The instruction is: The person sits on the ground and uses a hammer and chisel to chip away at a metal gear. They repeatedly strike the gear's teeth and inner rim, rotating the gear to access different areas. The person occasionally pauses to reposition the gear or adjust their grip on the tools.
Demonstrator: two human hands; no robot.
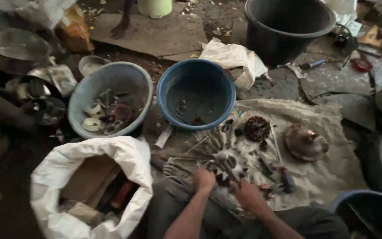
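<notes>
My left hand (pixel 203 179) and my right hand (pixel 245 191) are both closed around a greyish metal motor part (pixel 227 163) with wires sticking out, held low over a dirty sackcloth (pixel 328 172). A round dark rotor-like part (pixel 257 128) and a rusty dome-shaped housing (pixel 304 142) lie on the cloth beyond my hands. A screwdriver with a red and blue handle (pixel 287 179) lies just right of my right hand.
Two blue basins stand ahead: the left basin (pixel 85 95) holds scrap parts, the right basin (pixel 169 88) a few bits. A white sack (pixel 63 168) of scrap stands at lower left. A black bucket (pixel 284 33), metal bowls (pixel 16 51) and another person's foot (pixel 121 28) are farther off.
</notes>
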